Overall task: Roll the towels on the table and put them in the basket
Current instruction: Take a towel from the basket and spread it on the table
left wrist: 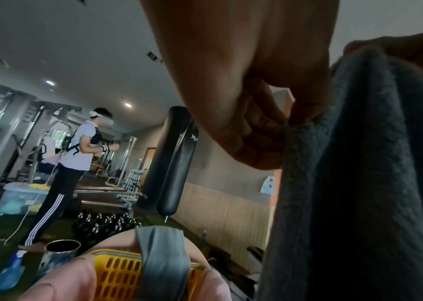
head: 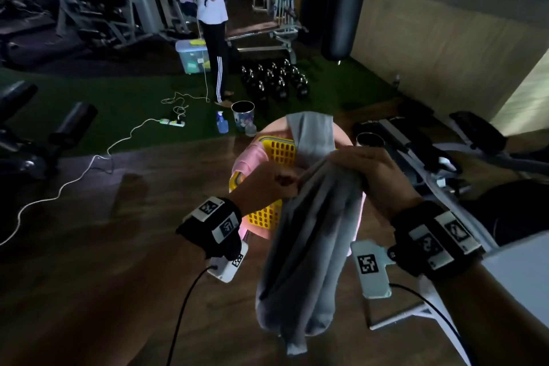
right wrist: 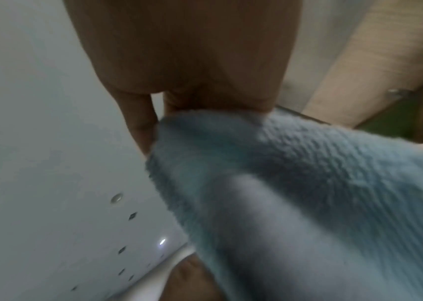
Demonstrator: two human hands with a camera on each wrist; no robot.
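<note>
Towel: the grey towel (head: 315, 235) hangs bunched from your hands above the yellow basket (head: 279, 154).
Left hand: your left hand (head: 267, 184) pinches its top edge.
Right hand: your right hand (head: 377, 178) curls round the top.
Basket: a pink towel (head: 252, 157) drapes its rim.

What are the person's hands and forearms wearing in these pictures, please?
The left hand and right hand are bare, with no gloves and no sleeves on the forearms. Each wrist carries a black band with white square tags printed with black markings. A white camera unit with a similar black marker hangs below each wrist, and a black cable runs back from it.
</note>
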